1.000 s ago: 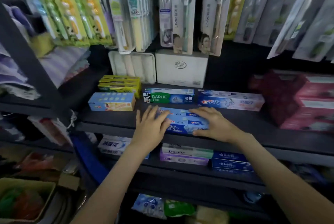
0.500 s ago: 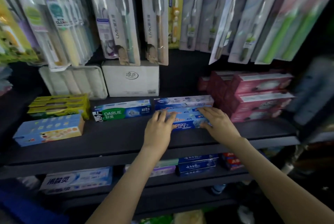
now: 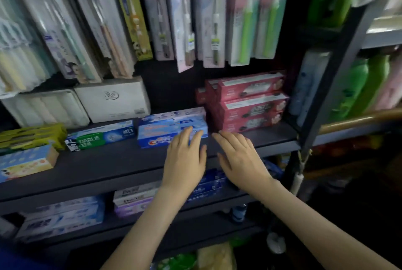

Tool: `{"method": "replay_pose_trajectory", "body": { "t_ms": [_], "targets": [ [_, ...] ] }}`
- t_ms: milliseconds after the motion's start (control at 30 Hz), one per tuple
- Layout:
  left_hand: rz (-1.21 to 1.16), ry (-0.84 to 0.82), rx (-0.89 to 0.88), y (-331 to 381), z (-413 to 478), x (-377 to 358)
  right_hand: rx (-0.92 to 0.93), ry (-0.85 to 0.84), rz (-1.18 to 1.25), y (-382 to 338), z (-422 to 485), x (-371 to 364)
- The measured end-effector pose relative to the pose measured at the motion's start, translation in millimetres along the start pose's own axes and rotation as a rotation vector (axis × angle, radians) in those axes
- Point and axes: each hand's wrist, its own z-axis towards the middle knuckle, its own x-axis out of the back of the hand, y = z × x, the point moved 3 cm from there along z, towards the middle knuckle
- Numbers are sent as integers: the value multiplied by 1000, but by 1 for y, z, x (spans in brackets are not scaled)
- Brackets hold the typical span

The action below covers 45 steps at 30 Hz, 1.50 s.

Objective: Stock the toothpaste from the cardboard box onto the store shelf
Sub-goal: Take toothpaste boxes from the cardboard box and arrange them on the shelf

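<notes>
The blue rectangular cardboard toothpaste box [image 3: 161, 133] lies on the dark store shelf [image 3: 108, 165]. The left hand [image 3: 185, 160] touches its right end with straight fingers. The right hand [image 3: 240, 158] hovers flat and holds nothing. Recommended: press evenly and align the box squarely beside the red cardboard boxes [image 3: 250, 106].

One camera sat on the person's head. It looked forward and a bit down at the dark shelf [image 3: 104, 167], from straight in front of it. It was near: the left hand [image 3: 185, 158] and the right hand [image 3: 241, 158] reached the shelf's front part. Toothbrush packs [image 3: 165, 19] hung above the shelf. A lower shelf [image 3: 202, 213] showed under it.
</notes>
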Motion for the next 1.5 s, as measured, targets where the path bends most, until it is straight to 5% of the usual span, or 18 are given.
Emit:
{"method": "replay_pose_trajectory", "body": {
  "t_ms": [233, 400, 567, 767, 933, 1133, 1500],
  "targets": [
    [-262, 34, -304, 291, -23, -36, -116, 39, -64, 139, -159, 203],
    [-364, -149, -411, 499, -15, -81, -312, 3, -228, 264, -271, 342],
    [-299, -292, -481, 630, 2, -124, -483, 27, -295, 368, -348, 421],
    [-100, -565, -446, 703, 50, -222, -605, -15, -272, 487, -398, 442],
    [91, -628, -416, 738, 103, -294, -592, -178, -299, 590, -409, 443],
    [178, -596, -286, 766, 149, -344, -495, -368, -256, 685, -394, 437],
    [400, -416, -19, 754, 198, -372, -185, -423, -104, 789, -324, 395]
  ]
}}
